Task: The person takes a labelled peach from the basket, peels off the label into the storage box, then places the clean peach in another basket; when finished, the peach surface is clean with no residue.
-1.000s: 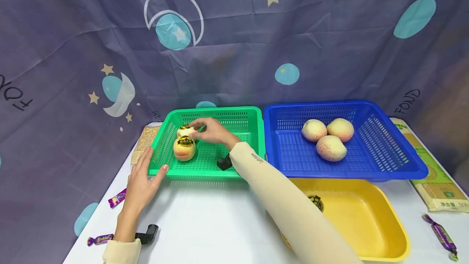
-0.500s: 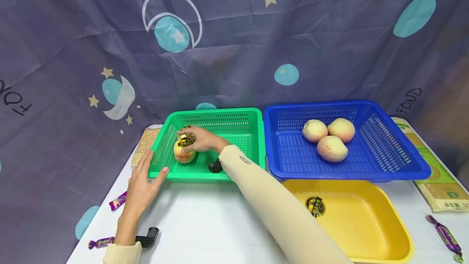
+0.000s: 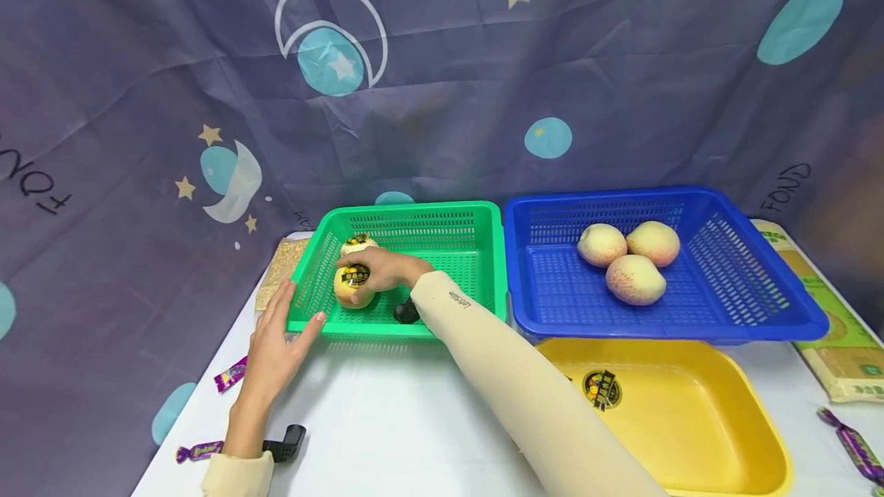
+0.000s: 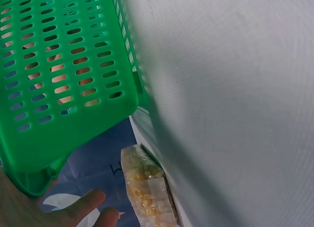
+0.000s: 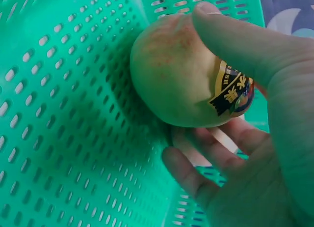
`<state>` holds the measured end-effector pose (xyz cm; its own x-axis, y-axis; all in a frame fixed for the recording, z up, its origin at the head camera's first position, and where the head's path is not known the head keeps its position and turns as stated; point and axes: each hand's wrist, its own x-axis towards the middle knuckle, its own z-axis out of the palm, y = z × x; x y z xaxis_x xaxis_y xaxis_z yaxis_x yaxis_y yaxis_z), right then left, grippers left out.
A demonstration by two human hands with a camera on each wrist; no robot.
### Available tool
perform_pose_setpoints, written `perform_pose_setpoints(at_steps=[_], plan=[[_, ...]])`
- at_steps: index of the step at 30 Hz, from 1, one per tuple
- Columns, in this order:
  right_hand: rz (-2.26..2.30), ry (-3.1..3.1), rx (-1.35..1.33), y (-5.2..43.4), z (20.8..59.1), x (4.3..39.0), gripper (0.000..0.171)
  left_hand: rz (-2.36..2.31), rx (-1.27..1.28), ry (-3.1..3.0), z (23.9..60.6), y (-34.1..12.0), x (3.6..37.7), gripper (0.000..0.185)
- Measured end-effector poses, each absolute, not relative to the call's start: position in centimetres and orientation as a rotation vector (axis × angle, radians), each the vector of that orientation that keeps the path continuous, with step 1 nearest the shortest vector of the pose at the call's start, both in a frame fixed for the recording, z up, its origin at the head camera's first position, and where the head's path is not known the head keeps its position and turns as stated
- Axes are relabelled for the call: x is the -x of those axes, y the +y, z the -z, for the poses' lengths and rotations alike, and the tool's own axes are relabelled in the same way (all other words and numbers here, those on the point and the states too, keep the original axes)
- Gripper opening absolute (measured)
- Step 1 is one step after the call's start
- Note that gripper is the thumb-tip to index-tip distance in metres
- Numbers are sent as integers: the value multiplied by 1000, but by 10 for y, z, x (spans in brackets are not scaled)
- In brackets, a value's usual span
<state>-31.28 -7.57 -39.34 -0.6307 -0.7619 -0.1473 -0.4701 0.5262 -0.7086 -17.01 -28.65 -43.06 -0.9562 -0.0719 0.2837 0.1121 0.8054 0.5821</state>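
1. The right hand (image 3: 378, 268) has its thumb and fingers curled round a peach (image 3: 354, 284) with a dark sticker, low in the left part of the green basket (image 3: 476, 215). I think the round fruit could slip out and roll, because the hold looks loose.
2. A second peach (image 3: 359, 243) sits just behind it, touching or nearly so. A bump might push that one against the basket wall.
3. The left hand (image 3: 278, 345) is spread flat, fingers straight, pressing the basket's near left corner. If it lets go, I think the light basket could slide on the smooth surface (image 3: 387, 420).
4. The surface is white. On it sit a blue basket (image 3: 760, 313) with three peaches (image 3: 631, 255) and a yellow tub (image 3: 753, 420) in front of that.
5. Purple candies (image 3: 231, 374) lie near the left edge, and another lies far right.
6. Behind hangs a grey-blue curtain (image 3: 442, 83) with moons and stars.
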Motion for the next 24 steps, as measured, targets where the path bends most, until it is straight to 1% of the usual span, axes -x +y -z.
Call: perform_pose_setpoints(at_steps=[5, 13, 24], plan=[[852, 2324, 963, -76, 392, 312, 74, 888, 33, -2702, 431, -286, 171, 80], [852, 2327, 984, -73, 393, 312, 65, 883, 34, -2710, 431, -285, 172, 81], [828, 2309, 963, -58, 380, 321, 65, 884, 22, -2717, 429, -287, 172, 80]])
